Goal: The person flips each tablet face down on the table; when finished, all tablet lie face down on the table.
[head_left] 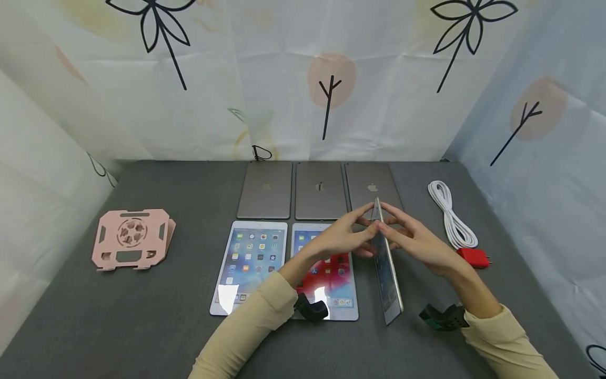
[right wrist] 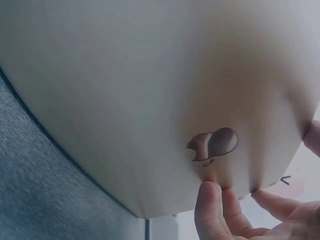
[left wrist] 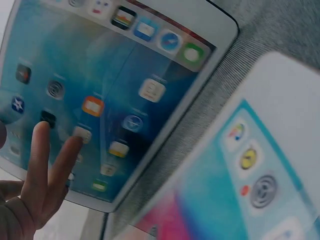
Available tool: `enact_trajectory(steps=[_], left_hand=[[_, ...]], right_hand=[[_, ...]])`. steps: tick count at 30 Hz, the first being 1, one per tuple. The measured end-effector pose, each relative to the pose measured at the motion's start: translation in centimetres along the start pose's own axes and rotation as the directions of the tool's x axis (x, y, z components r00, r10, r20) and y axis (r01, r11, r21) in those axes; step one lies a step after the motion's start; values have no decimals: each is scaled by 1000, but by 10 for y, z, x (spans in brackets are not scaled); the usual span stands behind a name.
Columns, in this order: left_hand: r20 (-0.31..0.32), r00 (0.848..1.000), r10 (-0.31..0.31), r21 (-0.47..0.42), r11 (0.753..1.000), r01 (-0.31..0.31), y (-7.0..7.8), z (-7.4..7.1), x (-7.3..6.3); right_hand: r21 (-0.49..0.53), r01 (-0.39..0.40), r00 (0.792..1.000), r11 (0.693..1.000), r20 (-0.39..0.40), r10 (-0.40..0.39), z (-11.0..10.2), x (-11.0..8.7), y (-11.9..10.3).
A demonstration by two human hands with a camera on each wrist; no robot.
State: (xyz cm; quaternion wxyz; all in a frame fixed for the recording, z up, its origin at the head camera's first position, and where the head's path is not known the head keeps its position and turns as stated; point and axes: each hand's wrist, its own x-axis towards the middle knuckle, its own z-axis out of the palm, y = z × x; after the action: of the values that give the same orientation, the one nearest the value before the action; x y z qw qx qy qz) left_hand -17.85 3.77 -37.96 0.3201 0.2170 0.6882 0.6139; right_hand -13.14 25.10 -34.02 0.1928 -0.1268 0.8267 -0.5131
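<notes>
A white-framed tablet (head_left: 389,273) stands tilted on its edge between my two hands, its lit screen facing left. My left hand (head_left: 342,235) holds it from the screen side; in the left wrist view, two extended fingers (left wrist: 39,160) press on the glass. From the other side my right hand (head_left: 420,243) grips the upper part. Its fingertips (right wrist: 207,200) touch the pale back near the apple logo (right wrist: 222,142) in the right wrist view. Flat on the table lie two more lit tablets, one with a blue screen (head_left: 255,250) and one with a red-and-blue screen (head_left: 326,273), partly behind my left arm.
Three grey tablets, left (head_left: 265,192), middle (head_left: 321,187) and right (head_left: 371,179), lie face down along the back. A pink folding stand (head_left: 106,237) is at the left. To the right lie a coiled white cable (head_left: 447,210) and a red plug adapter (head_left: 473,258).
</notes>
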Motion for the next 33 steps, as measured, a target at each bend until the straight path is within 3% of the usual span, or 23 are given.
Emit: enact_trajectory(steps=[7,15,21,27,33], left_hand=[[33,999,-24,-71,997,27,11,-9,-12],[1,997,-81,-98,992,81,7,-21,-18],[23,996,-81,-169,982,84,-3,-26,-18],[51,996,-78,-218,972,87,-7,-26,-16],[72,995,-68,-179,981,79,-11,-27,-13]], right_hand=[[13,-26,998,1000,66,26,7,5,9],[-117,-100,985,988,127,115,12,10,27],[-178,-161,983,971,56,173,6,11,38],[-120,-222,974,968,23,226,-6,10,50],[-97,-235,972,967,-6,235,-15,7,54]])
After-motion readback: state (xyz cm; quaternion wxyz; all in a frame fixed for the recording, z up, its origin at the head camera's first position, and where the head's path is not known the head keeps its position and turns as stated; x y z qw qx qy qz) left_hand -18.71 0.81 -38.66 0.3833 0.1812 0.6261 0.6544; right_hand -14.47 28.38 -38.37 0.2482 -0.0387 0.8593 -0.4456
